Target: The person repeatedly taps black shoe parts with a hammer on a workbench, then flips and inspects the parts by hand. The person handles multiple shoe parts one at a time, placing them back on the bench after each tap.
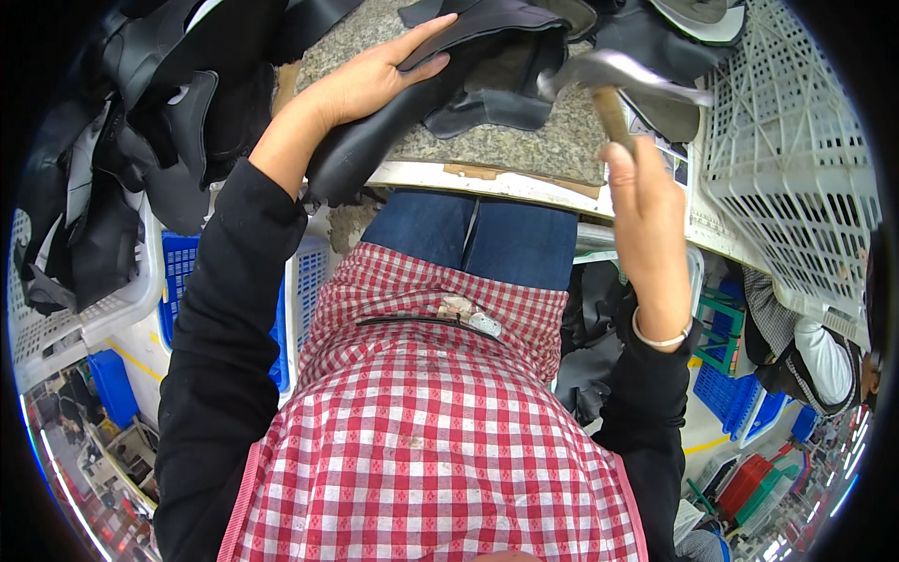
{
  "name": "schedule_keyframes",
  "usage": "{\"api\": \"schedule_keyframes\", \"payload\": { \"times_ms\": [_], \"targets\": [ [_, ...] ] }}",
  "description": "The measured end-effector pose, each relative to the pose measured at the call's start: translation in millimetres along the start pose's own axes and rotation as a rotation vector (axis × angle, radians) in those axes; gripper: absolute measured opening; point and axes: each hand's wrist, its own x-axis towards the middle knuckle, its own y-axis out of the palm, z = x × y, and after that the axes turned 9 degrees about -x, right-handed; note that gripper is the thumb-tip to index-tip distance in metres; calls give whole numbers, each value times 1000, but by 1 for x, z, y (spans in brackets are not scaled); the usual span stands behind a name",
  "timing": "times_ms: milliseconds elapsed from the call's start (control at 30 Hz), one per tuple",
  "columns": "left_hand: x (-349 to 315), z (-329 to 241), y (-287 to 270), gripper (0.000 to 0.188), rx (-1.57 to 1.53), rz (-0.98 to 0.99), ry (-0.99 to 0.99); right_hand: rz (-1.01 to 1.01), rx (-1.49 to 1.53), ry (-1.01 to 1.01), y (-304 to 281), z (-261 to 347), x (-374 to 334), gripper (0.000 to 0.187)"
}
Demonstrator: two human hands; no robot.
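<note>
My left hand (370,82) lies with its fingers stretched out on a black leather piece (361,155), which looks like a boot upper. Part of that piece rests on a speckled stone slab (552,150), and its long end hangs over the near table edge. My right hand (646,201) is wrapped round the wooden handle of a hammer (613,117). The hammer's metal head, smeared by motion, is raised over the slab's right side, to the right of the leather and apart from my left hand.
Heaps of black leather pieces (201,131) lie at the left, and more (674,47) at the far right. A white plastic basket (787,140) stands on the table at the right. Below are blue crates (178,272) and a bin of leather pieces (595,365). Another person's sleeve (824,361) shows at the right.
</note>
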Motion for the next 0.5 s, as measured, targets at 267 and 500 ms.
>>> {"api": "schedule_keyframes", "payload": {
  "times_ms": [267, 500],
  "targets": [
    [-3, -20, -3, 64, -161, 48, 53, 248, -404, -82, 30, 31, 50, 31],
    [-5, -11, 0, 67, -218, 31, -66, 268, -253, -35, 35, 32, 49, 29]
  ]
}}
